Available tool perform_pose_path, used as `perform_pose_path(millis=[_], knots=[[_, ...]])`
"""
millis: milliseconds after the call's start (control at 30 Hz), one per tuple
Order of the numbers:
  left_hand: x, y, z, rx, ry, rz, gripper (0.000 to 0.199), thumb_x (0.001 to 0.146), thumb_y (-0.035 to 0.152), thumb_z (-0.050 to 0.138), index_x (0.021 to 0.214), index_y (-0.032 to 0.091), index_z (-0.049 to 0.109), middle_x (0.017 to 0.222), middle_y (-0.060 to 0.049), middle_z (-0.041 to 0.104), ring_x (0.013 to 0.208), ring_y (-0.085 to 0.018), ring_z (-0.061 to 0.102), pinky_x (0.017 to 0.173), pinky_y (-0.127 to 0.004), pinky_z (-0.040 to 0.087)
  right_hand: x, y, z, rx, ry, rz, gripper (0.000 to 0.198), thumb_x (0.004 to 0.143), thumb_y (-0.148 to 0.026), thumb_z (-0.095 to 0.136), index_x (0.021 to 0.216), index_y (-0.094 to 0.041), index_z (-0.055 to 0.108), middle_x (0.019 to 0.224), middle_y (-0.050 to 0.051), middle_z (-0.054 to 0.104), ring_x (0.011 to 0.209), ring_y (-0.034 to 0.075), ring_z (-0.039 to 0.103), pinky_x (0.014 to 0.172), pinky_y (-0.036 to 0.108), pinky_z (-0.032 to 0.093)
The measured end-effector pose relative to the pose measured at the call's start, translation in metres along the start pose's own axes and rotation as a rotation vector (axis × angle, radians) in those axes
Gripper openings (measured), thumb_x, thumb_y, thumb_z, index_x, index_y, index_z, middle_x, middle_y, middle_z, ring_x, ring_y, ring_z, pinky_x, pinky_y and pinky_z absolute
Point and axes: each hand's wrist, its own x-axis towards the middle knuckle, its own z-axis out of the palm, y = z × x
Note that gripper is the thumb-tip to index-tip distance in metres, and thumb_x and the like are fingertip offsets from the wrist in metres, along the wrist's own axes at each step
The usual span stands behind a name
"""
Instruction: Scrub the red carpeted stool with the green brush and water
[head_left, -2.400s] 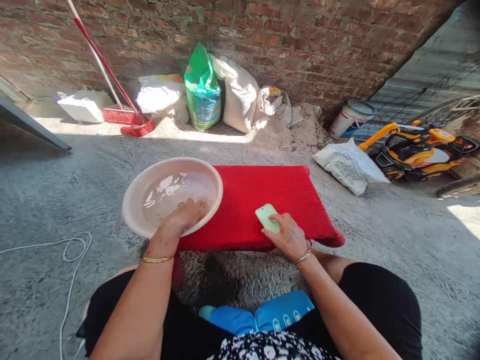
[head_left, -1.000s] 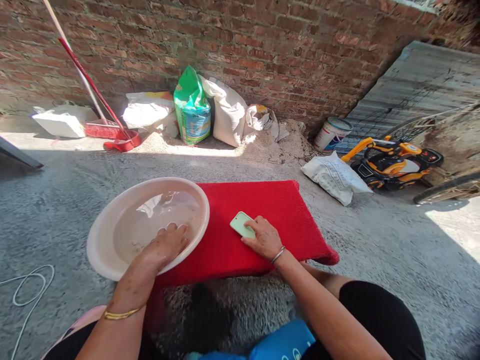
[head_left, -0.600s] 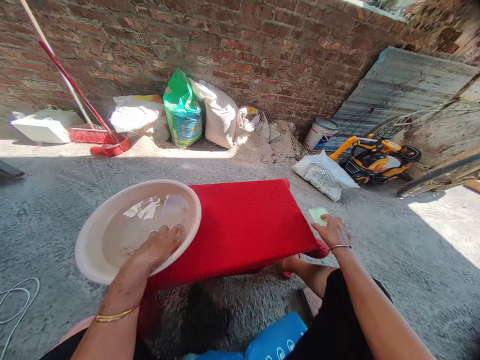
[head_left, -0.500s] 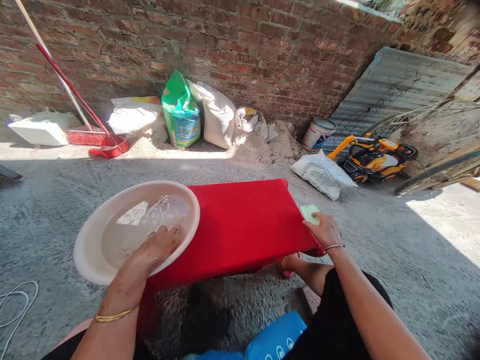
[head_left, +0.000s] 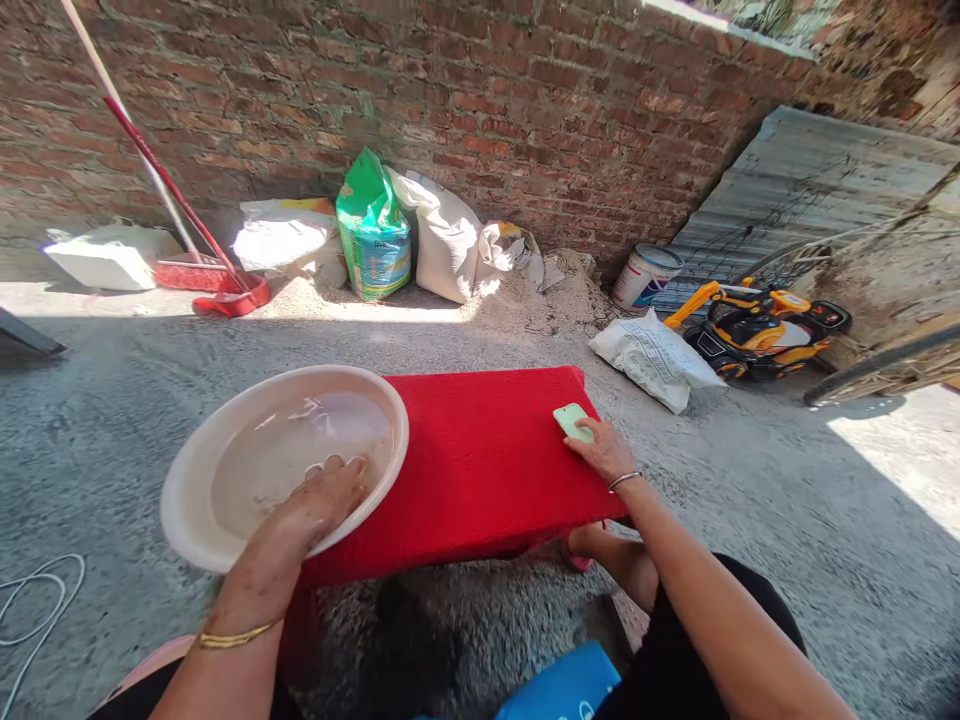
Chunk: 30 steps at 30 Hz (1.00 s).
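My left hand (head_left: 328, 500) reaches over the rim of a pale plastic basin (head_left: 187, 520). Its fingers are spread, with the tips dipped in the cloudy water (head_left: 300, 440), and no object shows in them. The basin rests tilted on the left end of a low bench covered in red cloth (head_left: 472, 440). At the bench's right end, my right hand (head_left: 606, 450) grips a flat, pale green block with rounded corners (head_left: 572, 420). That block lies against the red cloth; its underside is hidden.
Along the brick wall (head_left: 525, 120) stand a green bag (head_left: 375, 235), a white sack (head_left: 446, 240) and a paint bucket (head_left: 646, 272). A white bag (head_left: 656, 355) and a yellow-black toy excavator (head_left: 765, 325) sit to the right. A red dustpan (head_left: 232, 297) and a cable (head_left: 45, 600) are at left.
My right hand has moved left, bringing the green block from the bench's right edge onto the red cloth. My left hand stays in the basin. The view has shifted slightly.
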Motion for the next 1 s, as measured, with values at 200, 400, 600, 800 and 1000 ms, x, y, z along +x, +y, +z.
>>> perform_pose_path(millis=[200,400,600,800,1000], knots=[[-0.016,0.017,-0.013,-0.036,-0.009,0.003,0.050,0.103,0.026,0.039,0.148,0.012,0.055,0.140,-0.023,0.061,0.127,-0.036,0.062,0.111,-0.050,0.046,0.010,0.062,-0.016,-0.106,0.090,0.177,0.054,0.087,-0.058,0.064,0.122,-0.019,0.076,0.109,0.019,0.072,0.105,0.037,0.069,0.087,0.044,0.052],[-0.021,0.021,-0.016,-0.102,0.009,-0.042,0.048,0.102,0.021,0.041,0.147,0.016,0.056,0.144,-0.022,0.056,0.130,-0.038,0.059,0.106,-0.054,0.051,-0.017,-0.054,0.012,0.052,-0.005,-0.109,0.048,0.088,-0.057,0.065,0.122,-0.025,0.075,0.108,0.011,0.070,0.099,0.028,0.070,0.082,0.035,0.051],[-0.022,0.020,-0.013,-0.112,0.064,-0.015,0.046,0.102,0.025,0.045,0.146,0.020,0.056,0.144,-0.020,0.059,0.132,-0.037,0.059,0.104,-0.054,0.053,-0.067,-0.188,0.039,0.052,-0.133,-0.407,0.035,0.089,-0.046,0.073,0.121,-0.030,0.075,0.109,0.005,0.068,0.098,0.021,0.068,0.074,0.026,0.044],[-0.026,0.017,-0.015,-0.118,0.080,-0.011,0.049,0.101,0.026,0.045,0.148,0.021,0.055,0.147,-0.018,0.057,0.134,-0.036,0.058,0.105,-0.054,0.054,-0.069,-0.194,0.034,-0.034,-0.213,-0.448,0.036,0.088,-0.039,0.077,0.122,-0.030,0.074,0.116,0.005,0.069,0.111,0.022,0.068,0.079,0.026,0.044],[-0.027,0.001,-0.011,-0.134,0.146,-0.005,0.054,0.102,0.027,0.045,0.155,0.025,0.051,0.156,-0.018,0.050,0.141,-0.039,0.051,0.107,-0.058,0.053,-0.042,-0.159,0.015,-0.114,-0.085,-0.230,0.035,0.095,-0.049,0.065,0.123,-0.030,0.073,0.114,0.008,0.069,0.104,0.024,0.071,0.074,0.028,0.045]])
